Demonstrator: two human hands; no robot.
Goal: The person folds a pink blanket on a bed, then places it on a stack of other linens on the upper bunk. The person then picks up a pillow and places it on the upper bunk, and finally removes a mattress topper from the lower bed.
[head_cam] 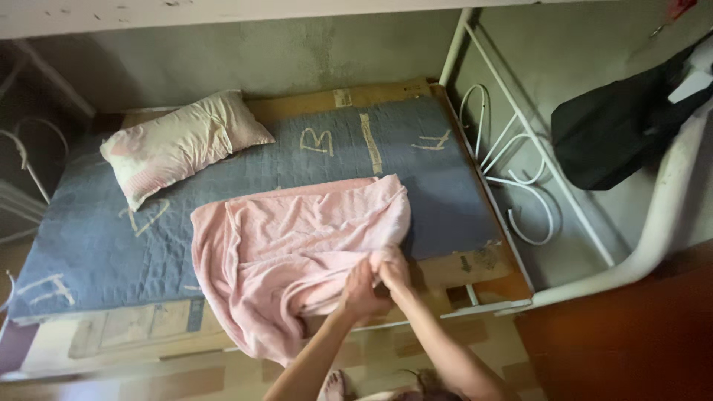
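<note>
a: where do we have the pink towel (290, 245)?

b: it lies spread over the near half of the blue-grey mat (89, 245), with its lower left part hanging off the bed's front edge. our 2 hands meet at its near right corner.

a: and how do our hands sit on it?

b: our left hand (362, 291) is clenched around a bunch of the cloth, fingers curled in. our right hand (394, 272) is pressed right beside it, touching it, pinching the same gathered corner. the rest of the towel runs up and to the left, away from both hands.

a: what else do we see nearby?

b: a pale pink pillow (182, 143) rests at the far left of the mat, well apart from the towel. the white metal bed frame (512, 163) stands to our right, and a black bag (624, 134) hangs beyond it.
</note>
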